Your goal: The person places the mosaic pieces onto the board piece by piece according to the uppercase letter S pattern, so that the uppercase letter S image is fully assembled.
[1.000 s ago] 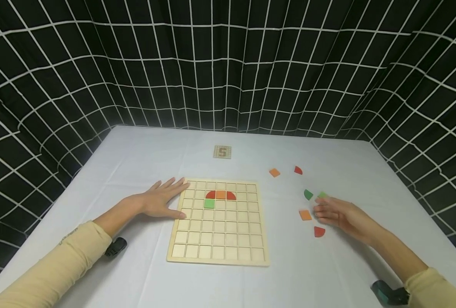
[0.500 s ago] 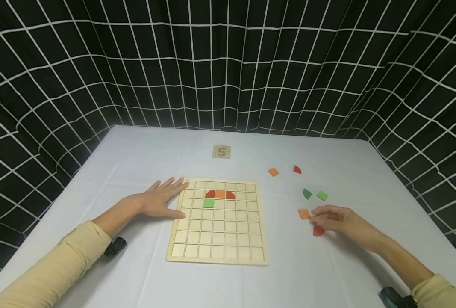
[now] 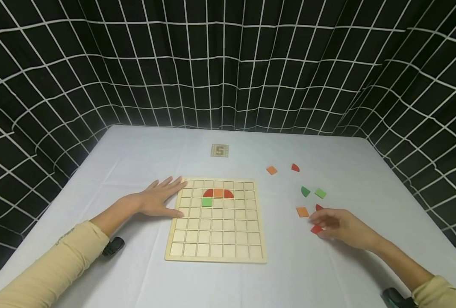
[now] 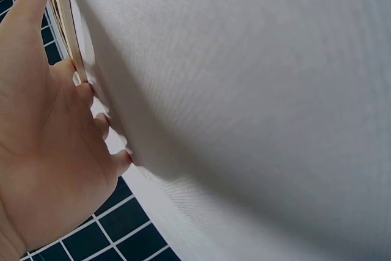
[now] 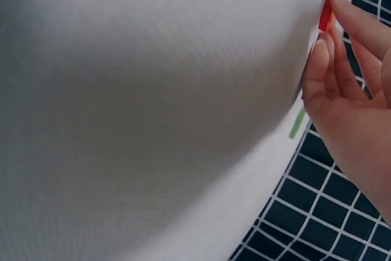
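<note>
My left hand lies with fingers spread at the left edge of a wooden grid board. In the left wrist view its fingers reach the board's edge. On the board sit two red quarter-circle tiles, an orange square tile between them and a light green square tile below the left one. My right hand pinches a red quarter-circle tile between thumb and fingers, low over the cloth. Another red tile shows partly behind that hand, and an orange square tile lies by its fingertips.
Farther back on the right lie a dark green quarter-circle tile, a light green square, an orange square and a red quarter-circle. A small patterned card lies beyond the board. Black grid curtains surround the white table.
My right hand has come nearer, away from the light green square, and now grips the near red tile, which has turned. Another red tile has come into sight behind it. My left hand stays put.
</note>
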{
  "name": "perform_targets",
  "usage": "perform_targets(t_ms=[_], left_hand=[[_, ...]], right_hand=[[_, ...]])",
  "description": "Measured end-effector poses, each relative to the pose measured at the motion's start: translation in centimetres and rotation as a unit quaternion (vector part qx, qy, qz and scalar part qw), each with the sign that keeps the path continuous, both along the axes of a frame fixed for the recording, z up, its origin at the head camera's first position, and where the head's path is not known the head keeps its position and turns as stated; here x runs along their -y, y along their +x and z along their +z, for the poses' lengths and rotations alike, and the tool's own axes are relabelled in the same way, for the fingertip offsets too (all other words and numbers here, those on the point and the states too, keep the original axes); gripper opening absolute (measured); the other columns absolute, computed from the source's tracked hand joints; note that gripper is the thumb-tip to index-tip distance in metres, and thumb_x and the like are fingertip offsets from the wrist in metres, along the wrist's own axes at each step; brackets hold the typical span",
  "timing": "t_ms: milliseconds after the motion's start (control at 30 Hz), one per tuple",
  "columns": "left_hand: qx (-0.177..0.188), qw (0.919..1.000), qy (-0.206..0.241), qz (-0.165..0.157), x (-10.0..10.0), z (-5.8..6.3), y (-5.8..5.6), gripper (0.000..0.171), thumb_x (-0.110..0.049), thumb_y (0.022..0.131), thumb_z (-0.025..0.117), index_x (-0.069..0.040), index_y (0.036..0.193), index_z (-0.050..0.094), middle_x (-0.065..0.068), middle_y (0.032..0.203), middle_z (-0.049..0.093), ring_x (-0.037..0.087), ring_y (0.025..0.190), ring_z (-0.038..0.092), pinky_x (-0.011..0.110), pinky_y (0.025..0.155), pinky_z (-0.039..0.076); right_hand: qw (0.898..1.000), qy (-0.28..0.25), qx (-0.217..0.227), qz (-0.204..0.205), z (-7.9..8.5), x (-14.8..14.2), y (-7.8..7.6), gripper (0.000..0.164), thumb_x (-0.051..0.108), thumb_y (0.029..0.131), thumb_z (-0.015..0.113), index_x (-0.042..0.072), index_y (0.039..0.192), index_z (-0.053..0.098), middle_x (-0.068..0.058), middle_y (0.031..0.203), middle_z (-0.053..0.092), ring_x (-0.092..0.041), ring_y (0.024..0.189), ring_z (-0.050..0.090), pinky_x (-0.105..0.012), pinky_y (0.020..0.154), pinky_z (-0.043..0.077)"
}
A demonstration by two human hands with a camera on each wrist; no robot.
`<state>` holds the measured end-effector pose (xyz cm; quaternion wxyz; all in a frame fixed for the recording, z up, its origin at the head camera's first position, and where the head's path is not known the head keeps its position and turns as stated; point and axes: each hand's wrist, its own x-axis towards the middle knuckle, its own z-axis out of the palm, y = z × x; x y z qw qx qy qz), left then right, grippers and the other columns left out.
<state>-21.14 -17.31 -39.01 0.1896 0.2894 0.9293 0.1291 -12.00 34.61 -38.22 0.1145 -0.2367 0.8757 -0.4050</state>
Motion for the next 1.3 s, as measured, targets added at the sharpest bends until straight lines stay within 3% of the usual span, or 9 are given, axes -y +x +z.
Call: perform_targets(t_ms=[167, 300, 600, 900, 1067, 1300], left_hand=[[0.000, 1.0000, 0.002, -0.001, 0.1, 0.0, 0.0, 0.102, -0.070, 0.081, 0.056, -0.014, 0.154, 0.013, 0.013, 0.158, 0.004, 0.038, 0.142, 0.000, 0.060, 0.110, -0.001], [0.001, 1.0000, 0.003, 0.000, 0.1, -0.1, -0.1, 0.103, -0.070, 0.080, 0.056, -0.014, 0.154, 0.012, 0.012, 0.158, 0.004, 0.037, 0.142, -0.001, 0.060, 0.110, -0.002], [0.000, 1.0000, 0.000, 0.001, 0.1, -0.1, -0.1, 0.103, -0.071, 0.080, 0.056, -0.015, 0.155, 0.012, 0.012, 0.159, 0.003, 0.037, 0.143, -0.001, 0.059, 0.110, -0.002], [-0.002, 1.0000, -0.003, 0.001, 0.1, -0.2, -0.1, 0.103, -0.072, 0.080, 0.055, -0.015, 0.155, 0.012, 0.012, 0.159, 0.004, 0.036, 0.143, -0.001, 0.059, 0.110, -0.002], [-0.002, 1.0000, -0.004, 0.002, 0.1, -0.2, -0.1, 0.104, -0.072, 0.079, 0.055, -0.015, 0.155, 0.012, 0.012, 0.159, 0.004, 0.036, 0.143, -0.001, 0.059, 0.110, -0.002], [-0.002, 1.0000, -0.003, 0.002, 0.1, -0.2, 0.0, 0.103, -0.072, 0.079, 0.055, -0.015, 0.155, 0.012, 0.011, 0.159, 0.004, 0.036, 0.143, -0.001, 0.059, 0.110, -0.002]], right_hand=[[0.999, 0.009, -0.046, 0.005, -0.1, 0.0, 0.0, 0.035, -0.001, 0.078, 0.076, 0.000, 0.111, 0.065, -0.007, 0.100, 0.067, -0.013, 0.087, 0.058, -0.018, 0.077, 0.050], [0.998, 0.020, -0.057, 0.003, -0.2, -0.1, 0.0, 0.036, 0.000, 0.077, 0.077, 0.001, 0.111, 0.065, -0.004, 0.095, 0.066, -0.014, 0.085, 0.057, -0.018, 0.076, 0.049], [0.998, 0.046, 0.005, -0.044, 0.1, -0.2, -0.4, 0.033, 0.001, 0.080, 0.074, 0.003, 0.112, 0.066, -0.003, 0.088, 0.058, -0.014, 0.079, 0.056, -0.023, 0.065, 0.052], [0.990, 0.089, 0.023, -0.105, 1.0, 0.5, -1.1, 0.024, 0.017, 0.082, 0.076, 0.007, 0.104, 0.072, -0.003, 0.098, 0.068, -0.019, 0.083, 0.058, -0.025, 0.062, 0.052], [0.988, 0.051, 0.063, -0.128, 1.7, 1.4, -1.6, 0.031, 0.022, 0.084, 0.074, 0.003, 0.109, 0.069, -0.009, 0.093, 0.062, -0.022, 0.076, 0.061, -0.029, 0.062, 0.054], [0.985, 0.022, 0.100, -0.142, 2.3, 3.3, -2.3, 0.038, 0.031, 0.085, 0.073, 0.006, 0.113, 0.067, -0.009, 0.101, 0.060, -0.025, 0.096, 0.051, -0.027, 0.072, 0.053]])
